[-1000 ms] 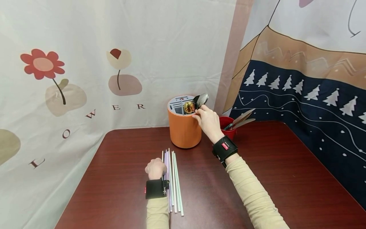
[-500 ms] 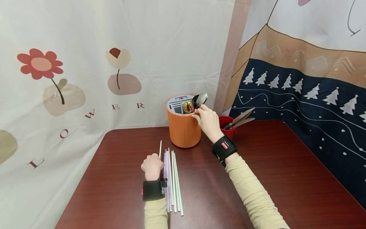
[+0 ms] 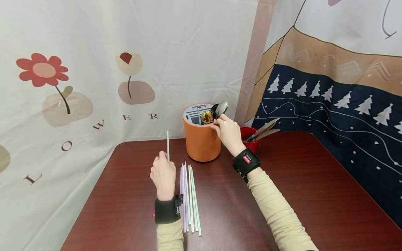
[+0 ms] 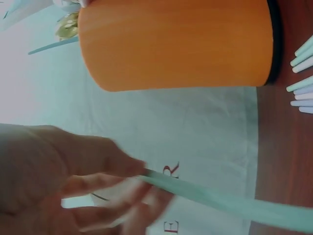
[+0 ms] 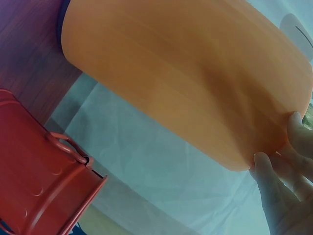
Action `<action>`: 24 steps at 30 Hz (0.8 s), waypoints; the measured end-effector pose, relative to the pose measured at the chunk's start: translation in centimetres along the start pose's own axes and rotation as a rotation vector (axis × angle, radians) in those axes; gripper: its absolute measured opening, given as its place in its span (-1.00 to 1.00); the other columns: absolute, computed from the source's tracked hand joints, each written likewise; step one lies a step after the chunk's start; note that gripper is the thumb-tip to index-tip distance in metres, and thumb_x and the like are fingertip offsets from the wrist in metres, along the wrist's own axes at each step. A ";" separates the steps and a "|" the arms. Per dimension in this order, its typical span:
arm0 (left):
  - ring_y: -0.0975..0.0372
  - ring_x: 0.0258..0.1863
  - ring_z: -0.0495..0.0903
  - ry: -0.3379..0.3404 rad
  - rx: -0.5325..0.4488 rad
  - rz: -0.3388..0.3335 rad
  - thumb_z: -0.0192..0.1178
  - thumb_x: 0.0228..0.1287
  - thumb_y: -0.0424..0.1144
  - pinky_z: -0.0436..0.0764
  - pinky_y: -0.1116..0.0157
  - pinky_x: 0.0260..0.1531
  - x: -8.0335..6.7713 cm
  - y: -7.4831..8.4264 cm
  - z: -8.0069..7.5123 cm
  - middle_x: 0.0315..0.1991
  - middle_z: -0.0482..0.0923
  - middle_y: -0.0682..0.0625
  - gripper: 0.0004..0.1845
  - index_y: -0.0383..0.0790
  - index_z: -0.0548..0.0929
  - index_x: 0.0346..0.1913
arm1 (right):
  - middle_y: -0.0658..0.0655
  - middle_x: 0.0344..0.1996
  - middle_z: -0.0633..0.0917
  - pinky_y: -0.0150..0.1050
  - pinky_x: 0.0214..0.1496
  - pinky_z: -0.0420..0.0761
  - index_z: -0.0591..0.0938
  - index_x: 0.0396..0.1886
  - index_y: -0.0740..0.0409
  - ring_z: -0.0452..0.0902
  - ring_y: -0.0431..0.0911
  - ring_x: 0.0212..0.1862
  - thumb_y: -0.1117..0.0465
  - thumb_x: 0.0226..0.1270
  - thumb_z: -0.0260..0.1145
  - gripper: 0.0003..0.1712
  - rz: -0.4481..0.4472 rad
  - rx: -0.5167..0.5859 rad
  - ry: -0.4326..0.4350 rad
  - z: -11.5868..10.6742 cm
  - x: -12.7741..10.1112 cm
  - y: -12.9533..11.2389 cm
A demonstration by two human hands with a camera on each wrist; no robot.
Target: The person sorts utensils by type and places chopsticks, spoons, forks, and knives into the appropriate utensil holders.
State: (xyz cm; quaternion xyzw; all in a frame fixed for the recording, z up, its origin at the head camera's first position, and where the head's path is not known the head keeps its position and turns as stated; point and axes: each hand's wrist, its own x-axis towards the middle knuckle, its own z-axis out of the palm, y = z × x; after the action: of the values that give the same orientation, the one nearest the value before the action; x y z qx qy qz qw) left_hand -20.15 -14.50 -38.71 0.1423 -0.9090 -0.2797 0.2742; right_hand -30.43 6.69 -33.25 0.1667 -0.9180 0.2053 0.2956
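My left hand (image 3: 164, 176) pinches a pale green straw (image 3: 168, 144) between thumb and fingers, left of the orange utensil holder (image 3: 202, 143). The straw points upward in the head view. In the left wrist view the straw (image 4: 220, 200) runs away from the fingertips, apart from the holder. My right hand (image 3: 230, 135) grips the holder's rim on its right side, and the right wrist view shows fingertips (image 5: 264, 164) against its edge. A gold spoon (image 3: 207, 117) and a silver spoon (image 3: 222, 108) stand in the slotted top. Several pastel straws (image 3: 190, 198) lie on the table.
Behind my right hand stands a red bucket (image 3: 249, 144) holding knife-like utensils (image 3: 266, 130) that lean right. The dark red table (image 3: 132, 167) ends at a printed curtain (image 3: 166, 69) at the back.
My left hand has lifted the pale green straw out of the row on the table, moving it up and slightly left. The right hand stays at the holder's rim.
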 end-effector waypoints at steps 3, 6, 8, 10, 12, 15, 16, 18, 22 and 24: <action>-0.14 -0.51 0.60 0.098 -0.089 0.032 0.15 0.20 -0.40 0.52 0.00 -0.60 0.2 0.4 -0.1 -0.41 0.58 -0.21 -0.87 -0.30 0.56 -0.18 | 0.10 -0.43 0.55 -0.15 -0.39 0.64 0.74 -0.21 0.16 0.60 0.06 -0.43 0.04 0.20 0.34 -0.69 0.000 0.004 0.002 0.0 0.0 0.0; -0.10 -0.50 0.61 0.186 -0.163 0.074 0.17 0.21 -0.39 0.52 0.01 -0.56 0.3 0.9 -0.2 -0.38 0.62 -0.18 -0.89 -0.29 0.58 -0.20 | 0.10 -0.42 0.55 -0.15 -0.39 0.64 0.74 -0.21 0.16 0.59 0.06 -0.43 0.04 0.20 0.34 -0.69 -0.003 0.000 0.002 0.0 -0.1 0.0; -0.07 -0.49 0.63 0.237 -0.198 0.104 0.19 0.21 -0.39 0.53 0.02 -0.53 0.3 1.2 -0.3 -0.37 0.65 -0.18 -0.90 -0.30 0.58 -0.21 | 0.11 -0.41 0.56 -0.15 -0.39 0.64 0.74 -0.22 0.16 0.60 0.06 -0.43 0.03 0.21 0.34 -0.69 -0.004 -0.006 0.003 0.0 -0.1 0.1; -0.05 -0.47 0.64 0.282 -0.226 0.129 0.21 0.21 -0.39 0.54 0.04 -0.50 0.3 1.4 -0.4 -0.36 0.67 -0.17 -0.90 -0.31 0.60 -0.23 | 0.11 -0.40 0.57 -0.15 -0.38 0.64 0.74 -0.23 0.16 0.60 0.07 -0.42 0.03 0.21 0.34 -0.69 -0.006 -0.011 0.005 0.1 -0.1 0.1; -0.04 -0.44 0.66 0.324 -0.257 0.146 0.22 0.21 -0.38 0.55 0.05 -0.48 0.3 1.7 -0.6 -0.36 0.68 -0.17 -0.91 -0.31 0.61 -0.23 | 0.10 -0.39 0.58 -0.14 -0.38 0.64 0.74 -0.23 0.16 0.61 0.07 -0.42 0.02 0.20 0.34 -0.69 -0.008 -0.014 0.008 0.1 0.0 0.1; 0.00 -0.41 0.67 0.382 -0.314 0.171 0.22 0.22 -0.37 0.58 0.09 -0.45 0.4 2.2 -0.8 -0.36 0.67 -0.18 -0.91 -0.31 0.61 -0.23 | 0.10 -0.39 0.59 -0.13 -0.38 0.64 0.74 -0.24 0.15 0.61 0.08 -0.41 0.02 0.20 0.34 -0.69 -0.009 -0.015 0.012 0.1 0.0 0.2; 0.01 -0.40 0.67 0.404 -0.336 0.183 0.22 0.22 -0.37 0.60 0.10 -0.43 0.4 2.4 -0.8 -0.36 0.67 -0.18 -0.91 -0.32 0.61 -0.24 | 0.10 -0.39 0.58 -0.13 -0.38 0.64 0.74 -0.24 0.16 0.61 0.07 -0.42 0.02 0.20 0.34 -0.69 -0.008 -0.013 0.013 0.1 0.0 0.2; 0.05 -0.38 0.68 0.447 -0.385 0.211 0.23 0.22 -0.37 0.62 0.13 -0.40 0.4 2.8 -1.0 -0.36 0.66 -0.17 -0.91 -0.33 0.61 -0.25 | 0.10 -0.41 0.57 -0.14 -0.39 0.64 0.74 -0.24 0.16 0.60 0.07 -0.42 0.02 0.20 0.34 -0.69 -0.005 -0.010 0.013 0.1 0.0 0.2; 0.09 -0.40 0.66 0.547 -0.457 0.277 0.23 0.22 -0.38 0.62 0.22 -0.41 0.5 3.6 -1.2 -0.38 0.64 -0.16 -0.92 -0.36 0.62 -0.27 | 0.10 -0.43 0.55 -0.15 -0.40 0.63 0.74 -0.23 0.16 0.59 0.06 -0.43 0.03 0.20 0.34 -0.70 0.000 -0.005 0.010 0.2 0.0 0.2; 0.09 -0.41 0.65 0.595 -0.499 0.305 0.23 0.21 -0.38 0.59 0.29 -0.39 0.7 4.1 -1.3 -0.37 0.64 -0.17 -0.91 -0.38 0.63 -0.27 | 0.10 -0.42 0.56 -0.16 -0.40 0.63 0.74 -0.24 0.16 0.59 0.06 -0.43 0.03 0.20 0.33 -0.70 -0.001 -0.006 0.010 0.2 0.0 0.2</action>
State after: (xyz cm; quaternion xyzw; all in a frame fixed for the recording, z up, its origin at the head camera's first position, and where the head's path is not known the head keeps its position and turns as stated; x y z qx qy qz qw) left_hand -20.40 -12.10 -35.08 0.0099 -0.7051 -0.3944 0.5893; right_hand -30.56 6.76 -33.41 0.1654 -0.9170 0.2030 0.3010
